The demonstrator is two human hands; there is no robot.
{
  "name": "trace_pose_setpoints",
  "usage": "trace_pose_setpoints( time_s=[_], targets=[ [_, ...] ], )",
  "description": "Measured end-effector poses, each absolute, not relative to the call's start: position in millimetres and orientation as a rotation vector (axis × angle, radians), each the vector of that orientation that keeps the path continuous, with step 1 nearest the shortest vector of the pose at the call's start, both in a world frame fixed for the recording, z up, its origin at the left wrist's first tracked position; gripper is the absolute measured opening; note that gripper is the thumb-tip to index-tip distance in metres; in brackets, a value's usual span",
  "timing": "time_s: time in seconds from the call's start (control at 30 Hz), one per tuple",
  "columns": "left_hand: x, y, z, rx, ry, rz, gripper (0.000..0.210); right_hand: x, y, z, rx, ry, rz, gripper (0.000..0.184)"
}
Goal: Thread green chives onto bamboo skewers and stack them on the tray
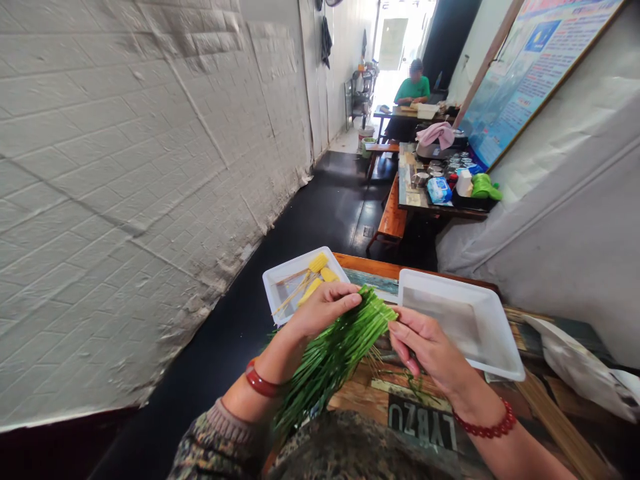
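A bunch of long green garlic chives [335,360] hangs over the near table edge, its cut ends pointing up and to the right. My left hand [320,310] is closed around the upper part of the bunch, thumb on top. At the cut ends, my right hand [425,337] pinches the stalks between thumb and fingers. Behind my left hand lies a white tray [273,283] with skewered yellow corn pieces [318,262]. Beyond my right hand stands another white tray [450,320]. A few green scraps [415,387] lie on the tabletop below my right hand.
Thin wooden skewers [560,420] lie at the table's right, near a pale plastic bag [580,363]. Farther off, a second table [411,190] bears wipes, cups and a pink cloth, with a bench [391,213] beside it. A person in green [413,88] sits at the back. A white wall [125,167] runs along the left.
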State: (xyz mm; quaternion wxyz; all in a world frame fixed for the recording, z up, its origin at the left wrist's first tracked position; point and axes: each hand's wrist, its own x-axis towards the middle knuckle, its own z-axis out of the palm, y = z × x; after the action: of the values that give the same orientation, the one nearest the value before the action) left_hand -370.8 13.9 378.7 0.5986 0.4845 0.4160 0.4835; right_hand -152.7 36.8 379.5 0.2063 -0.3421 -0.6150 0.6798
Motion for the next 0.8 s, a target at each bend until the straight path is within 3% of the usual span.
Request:
trace_pose_setpoints(
  time_s=[0.33, 0.5, 0.6, 0.8],
  targets=[
    [-372.2, 21.2, 366.4, 1.136, 1.029, 1.096, 0.035, -155.1, 41.9, 375.7, -0.863, -1.686, 1.926, 0.042],
    [-375.9, 28.7, 367.2, 1.153, 0.798, 0.936, 0.051, -154.5, 50.5, 373.2, -0.795, -1.623, 2.003, 0.043],
    [-376.3, 32.9, 366.5, 1.16, 0.772, 0.817, 0.049, -153.1, 54.3, 371.4, -0.791, -1.614, 1.991, 0.045],
    [-381.6, 36.7, 356.8, 1.042, 0.924, 0.689, 0.041, -148.5, 67.3, 355.1, -0.969, -1.818, 1.675, 0.037]
  ],
)
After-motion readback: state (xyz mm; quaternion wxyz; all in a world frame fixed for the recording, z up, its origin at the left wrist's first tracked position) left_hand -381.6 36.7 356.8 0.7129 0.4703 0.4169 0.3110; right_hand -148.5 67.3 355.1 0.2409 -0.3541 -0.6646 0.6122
